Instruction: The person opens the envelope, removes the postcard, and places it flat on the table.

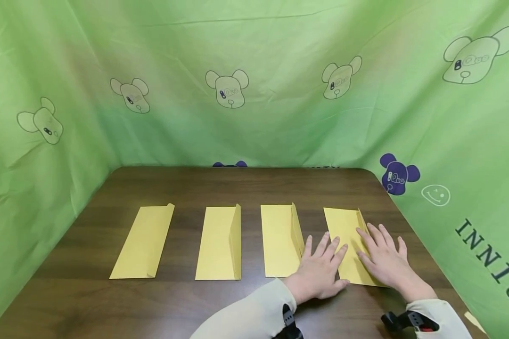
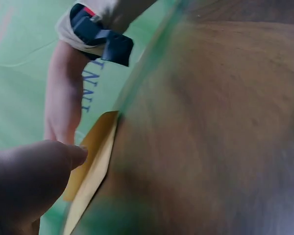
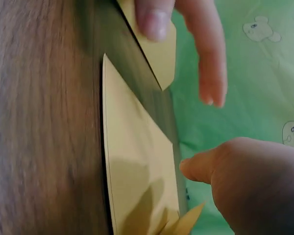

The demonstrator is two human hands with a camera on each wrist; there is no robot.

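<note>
The rightmost yellow paper envelope lies on the table with its narrow side flap partly raised. My right hand is spread over this flap side, fingers pointing away. At the envelope's left edge is my left hand, fingers extended, its wrist beside the neighbouring envelope. Neither hand grips anything; whether the fingertips press on the paper is hard to tell. In the right wrist view the envelope lies below the thumb. The left wrist view shows the envelope's edge behind the left thumb.
Two similar envelopes lie to the left, one mid-table and one farther left. The brown wooden table is enclosed by a green printed cloth. A small pale piece shows beyond the right table edge.
</note>
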